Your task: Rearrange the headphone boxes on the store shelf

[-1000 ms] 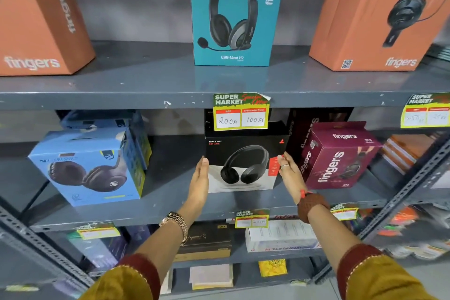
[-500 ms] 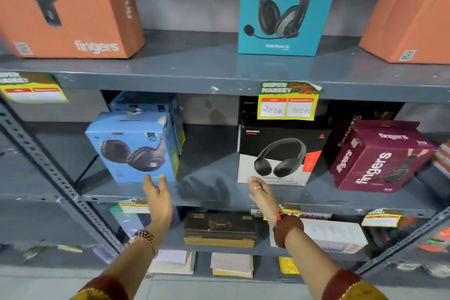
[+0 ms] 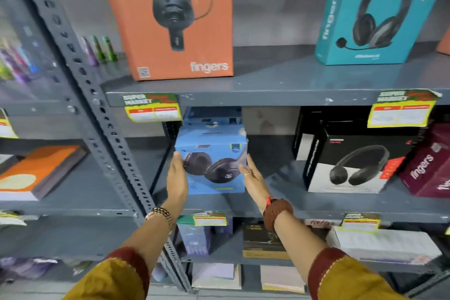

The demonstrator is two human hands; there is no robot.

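I see my left hand and right hand pressed flat against opposite sides of the blue headphone box, clamping it. It stands upright on the middle shelf, printed front facing me, roughly square. Behind it sits another blue box.

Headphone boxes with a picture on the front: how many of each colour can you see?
Orange box: 1
Teal box: 1
Light blue box: 1, between left hand and right hand
Black-and-white box: 1
Maroon box: 1
Total: 5
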